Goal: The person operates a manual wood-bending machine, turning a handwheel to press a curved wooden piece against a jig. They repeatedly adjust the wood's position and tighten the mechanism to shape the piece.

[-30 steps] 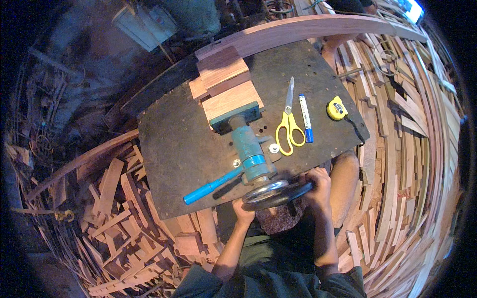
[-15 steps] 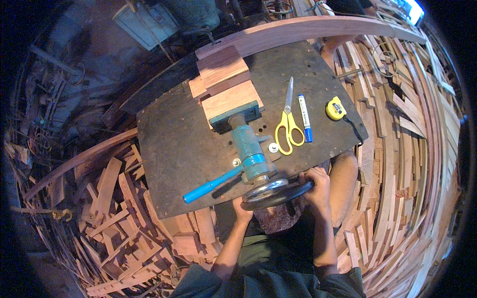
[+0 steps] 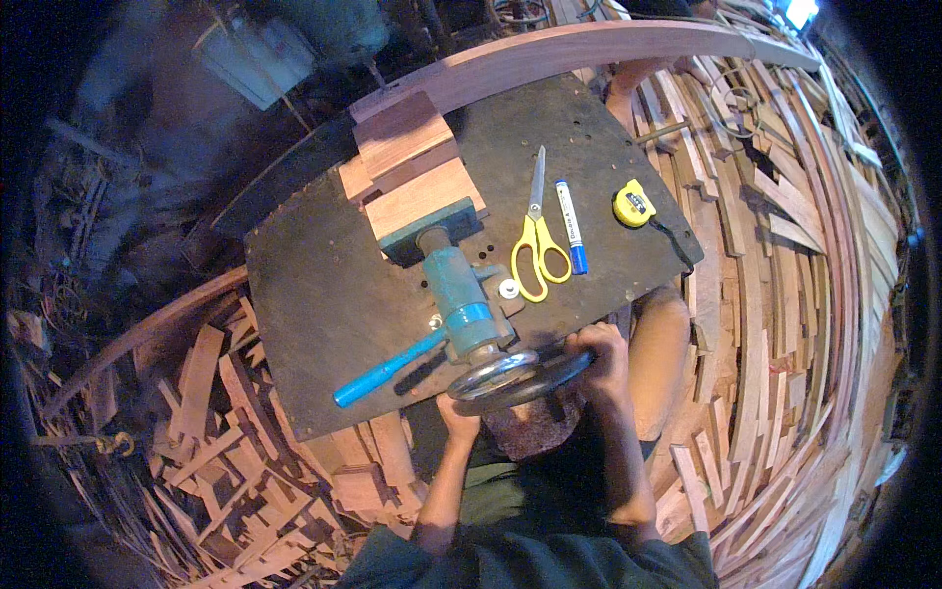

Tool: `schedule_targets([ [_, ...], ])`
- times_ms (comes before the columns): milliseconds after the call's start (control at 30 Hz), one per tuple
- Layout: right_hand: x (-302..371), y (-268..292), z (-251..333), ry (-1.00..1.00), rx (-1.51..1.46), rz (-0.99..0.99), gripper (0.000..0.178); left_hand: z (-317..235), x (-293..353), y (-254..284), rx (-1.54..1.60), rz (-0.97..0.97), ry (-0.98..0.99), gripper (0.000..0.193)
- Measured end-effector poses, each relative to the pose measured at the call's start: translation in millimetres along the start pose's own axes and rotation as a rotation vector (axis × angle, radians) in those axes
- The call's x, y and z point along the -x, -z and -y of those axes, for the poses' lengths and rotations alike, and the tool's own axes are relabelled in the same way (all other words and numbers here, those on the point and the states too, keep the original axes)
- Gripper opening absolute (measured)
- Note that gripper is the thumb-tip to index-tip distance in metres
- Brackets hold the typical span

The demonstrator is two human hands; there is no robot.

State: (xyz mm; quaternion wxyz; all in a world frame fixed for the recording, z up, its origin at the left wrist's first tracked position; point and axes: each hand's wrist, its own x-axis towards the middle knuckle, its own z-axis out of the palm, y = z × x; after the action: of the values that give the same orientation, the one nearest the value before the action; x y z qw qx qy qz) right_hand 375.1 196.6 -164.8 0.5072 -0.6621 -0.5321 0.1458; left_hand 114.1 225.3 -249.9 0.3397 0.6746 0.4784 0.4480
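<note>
Both my hands are at the round metal handwheel (image 3: 496, 383) of a blue-green screw clamp (image 3: 456, 285) fixed to a dark work table. At the wheel's left rim is my left hand (image 3: 459, 417), closed against it, its fingers partly hidden under the rim. My right hand (image 3: 601, 355) wraps its fingers round the dark right side of the rim. The clamp's jaw plate (image 3: 429, 232) presses against a light wooden block (image 3: 430, 201). Beyond that, another wooden block (image 3: 404, 137) lies against a long curved board (image 3: 579, 47) along the table's far edge.
On the dark table top (image 3: 324, 304) lie yellow-handled scissors (image 3: 537, 245), a white marker with a blue cap (image 3: 571, 228) and a yellow tape measure (image 3: 633, 204). A blue lever (image 3: 388, 368) juts left from the clamp. Wood offcuts (image 3: 221, 432) and strips (image 3: 756, 294) heap on both sides.
The whole view has shifted, so the table and clamp appear slightly farther left. Both hands stay on the handwheel; any turn of it is too small to make out.
</note>
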Motion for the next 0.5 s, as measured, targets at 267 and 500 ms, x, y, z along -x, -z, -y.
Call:
schedule_targets([
  [267,-5,11,4,0.049,0.039,0.129,0.019,-12,-6,1,0.008,0.025,0.028,0.009],
  [500,-6,10,1,-0.153,0.048,0.204,0.028,-14,-6,8,0.043,0.008,0.053,0.009],
])
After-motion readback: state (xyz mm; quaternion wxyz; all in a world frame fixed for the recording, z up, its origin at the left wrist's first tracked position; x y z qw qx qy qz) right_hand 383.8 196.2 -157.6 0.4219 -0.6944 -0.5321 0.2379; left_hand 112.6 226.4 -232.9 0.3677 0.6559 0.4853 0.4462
